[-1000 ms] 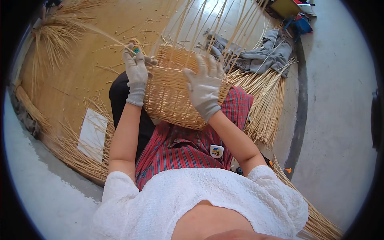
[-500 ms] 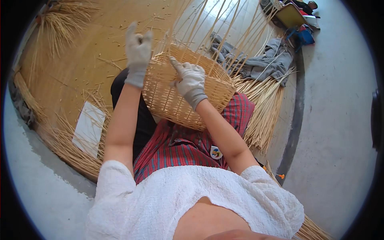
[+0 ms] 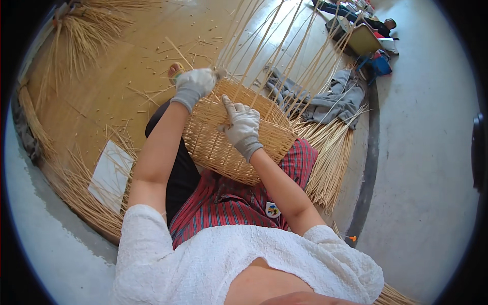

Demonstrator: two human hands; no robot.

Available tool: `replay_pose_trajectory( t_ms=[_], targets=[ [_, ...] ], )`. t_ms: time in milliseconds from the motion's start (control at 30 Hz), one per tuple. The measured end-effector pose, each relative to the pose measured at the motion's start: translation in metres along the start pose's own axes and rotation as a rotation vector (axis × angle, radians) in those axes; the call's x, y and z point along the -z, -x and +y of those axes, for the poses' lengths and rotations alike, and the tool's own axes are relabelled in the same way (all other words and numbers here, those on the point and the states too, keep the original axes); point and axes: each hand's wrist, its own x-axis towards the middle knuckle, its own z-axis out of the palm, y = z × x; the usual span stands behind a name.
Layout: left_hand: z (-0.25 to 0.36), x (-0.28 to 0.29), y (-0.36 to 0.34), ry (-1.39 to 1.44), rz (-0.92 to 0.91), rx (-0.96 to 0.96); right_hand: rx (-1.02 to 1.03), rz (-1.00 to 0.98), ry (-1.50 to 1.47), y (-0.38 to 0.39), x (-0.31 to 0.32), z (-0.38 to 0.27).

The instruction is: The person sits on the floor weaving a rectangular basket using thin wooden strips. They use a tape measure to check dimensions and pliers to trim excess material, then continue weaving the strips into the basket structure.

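A pale woven basket [image 3: 211, 140] rests tilted on my lap, its long upright stakes [image 3: 269, 48] fanning away to the far right. My left hand [image 3: 195, 84], in a light grey-white work glove, is closed at the basket's far left edge. The fingertips there are blurred, and what they pinch is hard to make out; a pale strand [image 3: 179, 53] runs up to the back of this hand. My right hand [image 3: 243, 126], gloved alike, grips the basket wall, its index finger stretched toward the left hand and the other fingers curled.
Loose cane bundles lie at the far left [image 3: 89, 33], along the left [image 3: 76, 188] and right of my lap [image 3: 325, 175]. A white sheet [image 3: 111, 175] lies among left-side strands. Grey cloth [image 3: 335, 101] and a blue object [image 3: 378, 65] are at the far right.
My left hand has come down and right, from raised above the floor to the basket's edge, and its fingers have closed. My right hand keeps its hold; the whole view has shifted slightly.
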Motion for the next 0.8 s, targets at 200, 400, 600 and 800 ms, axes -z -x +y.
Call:
replay_pose_trajectory(
  t_ms=[200, 400, 600, 800],
  targets=[
    [-0.020, -0.026, -0.066, 1.537, 0.101, -0.183, 0.021, -0.011, -0.014, -0.004, 0.001, -0.002],
    [-0.032, -0.003, -0.034, 1.889, 0.725, -0.394, -0.031, -0.161, 0.000, -0.009, 0.019, -0.007],
    [-0.093, -0.100, 0.023, 2.103, 0.928, 0.068, 0.033, 0.145, 0.179, 0.003, 0.011, -0.022],
    [-0.083, -0.122, 0.024, 1.854, 0.732, 0.049, -0.151, 0.034, -0.640, -0.061, -0.006, -0.063]
  ],
)
